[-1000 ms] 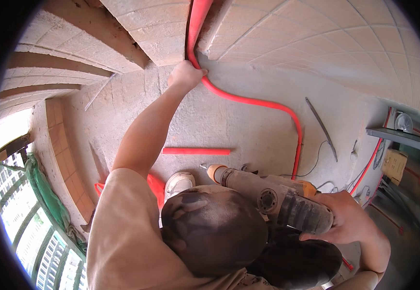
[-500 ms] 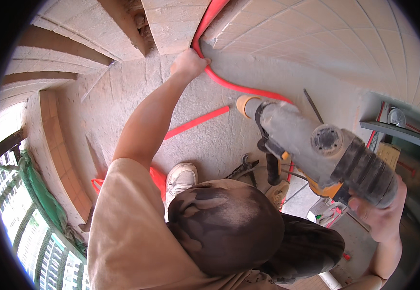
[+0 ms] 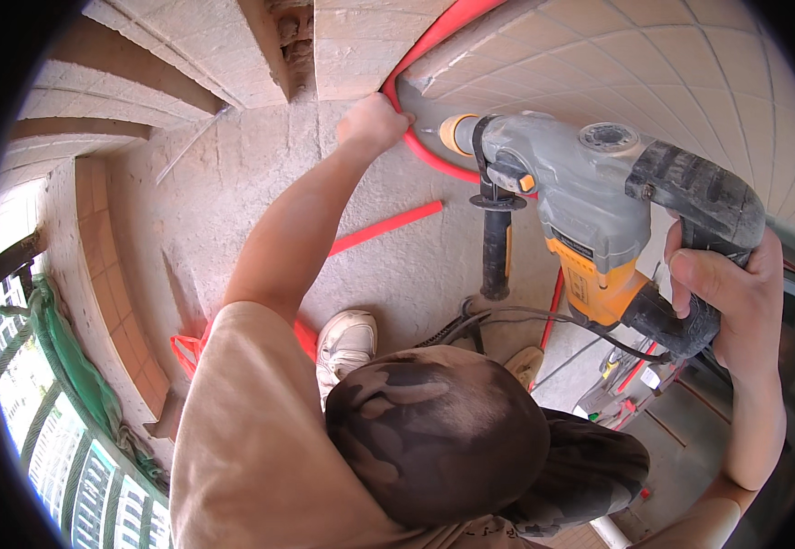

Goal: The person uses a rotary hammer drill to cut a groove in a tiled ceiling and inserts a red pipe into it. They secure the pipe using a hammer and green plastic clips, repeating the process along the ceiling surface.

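Observation:
A long red pipe (image 3: 448, 168) runs down the corner of the wall and bends out along the floor. At the bend my left hand (image 3: 375, 124) is closed round it, the arm stretched far forward. A grey and yellow rotary hammer drill (image 3: 580, 192) hangs in front of me on the right, held by its rear handle in my right hand (image 3: 736, 291). Its short bit points left at the pipe near my left hand; whether the tip touches anything cannot be made out. The drill's black side handle (image 3: 496, 252) hangs down with no hand on it.
A loose straight red pipe piece (image 3: 386, 227) lies on the rough concrete floor (image 3: 269, 174). The drill's cable (image 3: 544, 313) loops near my shoe (image 3: 347, 340). A red plastic bag (image 3: 187, 352) lies left. Tiled wall (image 3: 690, 73) rises right; green netting (image 3: 64, 339) hangs by the railing.
My right hand has raised the drill and turned it more level, its front end moving forward toward my left hand. My left hand keeps its grip on the pipe.

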{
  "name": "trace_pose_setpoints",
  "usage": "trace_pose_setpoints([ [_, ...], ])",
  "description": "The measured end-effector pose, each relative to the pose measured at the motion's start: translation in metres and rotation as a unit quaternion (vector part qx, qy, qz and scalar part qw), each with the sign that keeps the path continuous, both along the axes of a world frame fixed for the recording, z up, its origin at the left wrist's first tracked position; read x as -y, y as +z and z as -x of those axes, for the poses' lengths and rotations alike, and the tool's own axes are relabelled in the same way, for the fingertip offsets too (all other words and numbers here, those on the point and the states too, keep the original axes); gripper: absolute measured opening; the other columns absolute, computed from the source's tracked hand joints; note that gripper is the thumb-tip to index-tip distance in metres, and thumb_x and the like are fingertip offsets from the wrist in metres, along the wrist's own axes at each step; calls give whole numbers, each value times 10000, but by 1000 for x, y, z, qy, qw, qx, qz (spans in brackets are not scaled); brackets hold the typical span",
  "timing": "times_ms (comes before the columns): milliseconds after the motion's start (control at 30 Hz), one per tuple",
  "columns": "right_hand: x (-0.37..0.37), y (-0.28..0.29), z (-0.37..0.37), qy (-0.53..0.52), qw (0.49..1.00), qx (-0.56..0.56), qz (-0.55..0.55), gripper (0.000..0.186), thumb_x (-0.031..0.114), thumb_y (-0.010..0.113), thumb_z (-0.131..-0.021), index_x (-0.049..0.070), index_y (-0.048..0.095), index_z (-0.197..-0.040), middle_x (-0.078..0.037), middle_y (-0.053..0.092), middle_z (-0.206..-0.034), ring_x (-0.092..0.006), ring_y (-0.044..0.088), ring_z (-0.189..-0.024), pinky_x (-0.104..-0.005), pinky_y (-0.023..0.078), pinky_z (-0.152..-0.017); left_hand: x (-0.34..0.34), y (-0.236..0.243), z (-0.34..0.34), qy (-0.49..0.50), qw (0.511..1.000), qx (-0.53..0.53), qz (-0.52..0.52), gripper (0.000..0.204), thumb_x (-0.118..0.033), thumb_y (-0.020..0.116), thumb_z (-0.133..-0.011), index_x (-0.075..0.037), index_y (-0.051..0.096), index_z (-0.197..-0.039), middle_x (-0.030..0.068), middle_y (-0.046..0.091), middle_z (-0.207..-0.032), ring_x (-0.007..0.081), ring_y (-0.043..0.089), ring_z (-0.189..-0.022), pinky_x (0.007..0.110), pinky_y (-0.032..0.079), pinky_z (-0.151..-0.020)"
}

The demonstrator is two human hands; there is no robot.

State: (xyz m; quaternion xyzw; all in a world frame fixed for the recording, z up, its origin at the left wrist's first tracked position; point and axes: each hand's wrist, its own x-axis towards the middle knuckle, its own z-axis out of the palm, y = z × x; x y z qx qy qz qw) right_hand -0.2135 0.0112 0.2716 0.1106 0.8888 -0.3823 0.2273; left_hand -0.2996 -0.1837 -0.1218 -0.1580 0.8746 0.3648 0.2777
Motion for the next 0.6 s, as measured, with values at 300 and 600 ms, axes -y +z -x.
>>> trace_pose_setpoints([
  [300, 9, 5, -3, 6, 998, -19, -52, 209, 12, 702, -768, -58, 642, -956, -69, 633, -785, -97, 535, -591, -244, 425, -580, 3, -13, 1, -1, 999, -34, -18, 529, -494, 725, -830, -21, 734, -1067, 214, 706, -1170, 364, 667, -1121, 470, 514, -947],
  [600, 12, 13, 23, 140, 987, 30, 71, 68, -48, 725, -813, -51, 669, -852, -56, 644, -703, -116, 567, -580, -238, 431, -555, -3, -6, 4, -29, 999, -23, 5, 493, -483, 703, -872, -85, 732, -1161, 150, 710, -1215, 312, 671, -1139, 442, 524, -950],
])
